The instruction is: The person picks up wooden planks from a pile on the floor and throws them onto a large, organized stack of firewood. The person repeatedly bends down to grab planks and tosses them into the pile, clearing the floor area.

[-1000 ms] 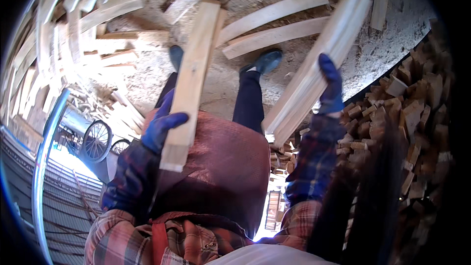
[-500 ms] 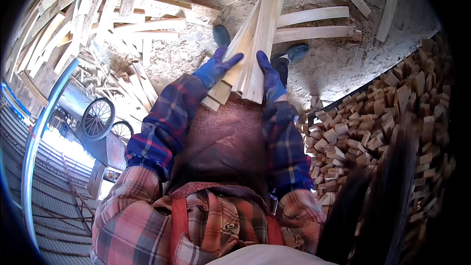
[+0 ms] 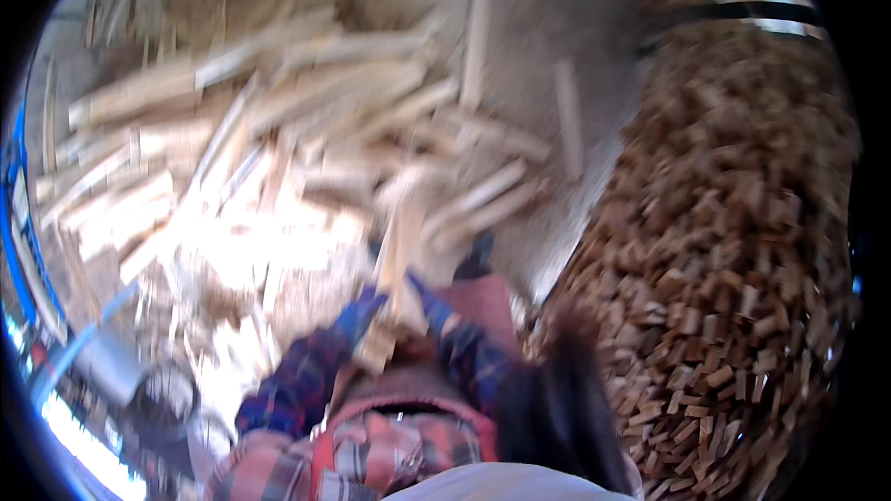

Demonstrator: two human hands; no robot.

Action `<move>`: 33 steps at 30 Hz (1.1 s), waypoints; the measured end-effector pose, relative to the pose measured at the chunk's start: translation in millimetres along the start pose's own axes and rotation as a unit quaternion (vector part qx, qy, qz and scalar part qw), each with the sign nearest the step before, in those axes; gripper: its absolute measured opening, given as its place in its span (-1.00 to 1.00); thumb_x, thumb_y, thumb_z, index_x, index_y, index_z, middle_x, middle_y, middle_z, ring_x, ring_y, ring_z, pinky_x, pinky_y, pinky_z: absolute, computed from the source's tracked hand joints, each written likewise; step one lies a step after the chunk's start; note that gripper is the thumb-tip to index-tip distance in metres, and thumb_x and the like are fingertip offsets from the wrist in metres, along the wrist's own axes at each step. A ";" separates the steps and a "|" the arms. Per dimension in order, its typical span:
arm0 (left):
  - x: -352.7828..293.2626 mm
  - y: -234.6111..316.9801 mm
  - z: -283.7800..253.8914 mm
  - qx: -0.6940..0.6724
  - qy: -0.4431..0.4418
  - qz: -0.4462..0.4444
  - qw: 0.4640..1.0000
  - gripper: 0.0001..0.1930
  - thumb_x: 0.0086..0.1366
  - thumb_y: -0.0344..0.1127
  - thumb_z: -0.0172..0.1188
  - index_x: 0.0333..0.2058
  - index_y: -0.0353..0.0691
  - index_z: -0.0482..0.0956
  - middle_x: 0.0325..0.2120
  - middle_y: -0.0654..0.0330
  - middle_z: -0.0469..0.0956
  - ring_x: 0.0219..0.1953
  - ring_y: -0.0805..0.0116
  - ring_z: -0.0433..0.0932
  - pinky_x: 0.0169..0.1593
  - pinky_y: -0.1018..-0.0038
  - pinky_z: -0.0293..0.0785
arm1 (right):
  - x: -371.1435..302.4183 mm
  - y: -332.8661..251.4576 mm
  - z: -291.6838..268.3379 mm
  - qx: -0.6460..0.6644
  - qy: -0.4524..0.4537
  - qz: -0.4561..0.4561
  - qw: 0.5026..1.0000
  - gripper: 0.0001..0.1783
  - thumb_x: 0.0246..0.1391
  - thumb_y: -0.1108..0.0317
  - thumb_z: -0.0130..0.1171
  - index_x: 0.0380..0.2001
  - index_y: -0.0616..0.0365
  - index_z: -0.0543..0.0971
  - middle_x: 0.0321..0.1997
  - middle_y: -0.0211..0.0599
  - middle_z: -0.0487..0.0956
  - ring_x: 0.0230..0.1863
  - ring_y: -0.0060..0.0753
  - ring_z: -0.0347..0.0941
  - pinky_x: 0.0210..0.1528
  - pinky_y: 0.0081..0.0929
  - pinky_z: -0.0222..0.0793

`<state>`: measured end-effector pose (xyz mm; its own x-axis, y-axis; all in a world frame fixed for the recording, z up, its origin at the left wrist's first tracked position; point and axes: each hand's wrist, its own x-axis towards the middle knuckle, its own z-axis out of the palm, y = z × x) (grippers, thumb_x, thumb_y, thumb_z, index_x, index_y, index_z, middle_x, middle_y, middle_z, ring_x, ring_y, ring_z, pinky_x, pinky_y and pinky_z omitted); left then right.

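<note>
Several pale wooden slats (image 3: 401, 246) lie together in a bundle in front of my apron, their far ends pointing away from me. My left hand (image 3: 362, 310), in a blue glove, grips the bundle from its left side. On the opposite side my right hand (image 3: 431, 304), also gloved in blue, is closed against the slats. The near ends of the wood reach down to my waist. Motion smears the picture, so single fingers are hard to make out.
Loose slats (image 3: 353, 107) are heaped across the ground ahead and to the left. A large pile of short wood blocks (image 3: 715, 297) fills the right side, with a dark bar (image 3: 742, 11) across its far end. A spoked wheel (image 3: 170, 391) stands at lower left.
The view has swung upward and turned, showing more of the slat heap and the block pile. Hands and bundle now appear lower in the picture, still together.
</note>
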<state>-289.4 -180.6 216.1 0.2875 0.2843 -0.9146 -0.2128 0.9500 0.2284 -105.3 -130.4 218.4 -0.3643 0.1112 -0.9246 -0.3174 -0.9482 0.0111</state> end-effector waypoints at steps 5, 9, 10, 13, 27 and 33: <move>14.8 88.5 29.4 0.203 0.038 0.045 0.977 -0.48 0.33 0.02 0.05 0.04 -0.34 0.42 0.00 0.04 0.47 0.00 0.19 0.45 0.09 0.37 0.32 | 40.1 -52.9 -22.2 0.084 -0.039 0.066 0.994 -0.33 0.19 -0.16 0.07 0.14 0.15 0.45 0.00 -0.13 0.59 -0.07 -0.18 0.53 0.06 -0.31 0.41; 13.3 211.9 89.7 0.258 0.030 0.127 0.957 -0.44 0.30 0.04 0.12 0.01 -0.39 0.43 0.05 0.01 0.46 0.05 0.17 0.46 0.08 0.33 0.35 | -58.2 -205.5 41.4 0.073 -0.033 0.043 0.996 -0.33 0.18 -0.17 0.08 0.15 0.13 0.44 0.01 -0.12 0.59 -0.15 -0.17 0.55 -0.02 -0.26 0.48; 29.6 240.9 91.8 0.273 0.071 0.169 0.944 -0.39 0.29 0.05 0.13 0.07 -0.41 0.39 0.09 -0.02 0.43 0.12 0.16 0.41 0.14 0.36 0.31 | -88.0 -254.3 66.2 0.035 -0.021 0.014 0.999 -0.32 0.17 -0.17 0.08 0.15 0.14 0.43 0.00 -0.13 0.59 -0.15 -0.18 0.56 -0.04 -0.27 0.50; 60.3 387.2 206.8 0.307 0.078 0.289 0.903 -0.32 0.32 0.01 0.14 0.23 -0.38 0.25 0.20 -0.09 0.31 0.27 0.21 0.25 0.29 0.40 0.16 | -104.2 -392.5 33.4 0.058 -0.067 -0.255 0.963 -0.26 0.14 -0.22 0.09 0.15 0.16 0.41 -0.07 -0.18 0.59 -0.15 -0.24 0.56 -0.13 -0.31 0.55; -76.7 851.8 621.4 0.391 0.068 0.853 0.339 -0.54 0.29 -0.25 0.20 0.12 -0.26 0.37 -0.18 0.09 0.57 -0.18 0.38 0.59 -0.19 0.55 0.52 | -324.7 -919.3 21.0 0.163 0.085 -0.612 0.769 -0.59 0.23 0.02 -0.04 -0.15 0.15 0.50 -0.26 -0.35 0.57 -0.15 -0.23 0.55 -0.14 -0.38 0.52; 100.5 631.9 437.1 0.332 0.052 0.608 0.720 -0.57 0.35 -0.29 0.10 0.13 -0.36 0.35 0.02 0.02 0.45 0.10 0.27 0.42 0.20 0.39 0.32 | -102.3 -630.4 -89.2 -0.094 0.017 -0.310 0.946 -0.48 0.18 0.04 0.13 0.15 0.02 0.45 0.05 -0.33 0.53 0.04 -0.30 0.46 0.10 -0.25 0.36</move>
<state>13.2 504.6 414.3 0.1866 0.9790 0.0826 0.2544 -0.1294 0.9584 210.1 429.4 272.1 -0.1298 0.6563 -0.7433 -0.2986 -0.7407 -0.6019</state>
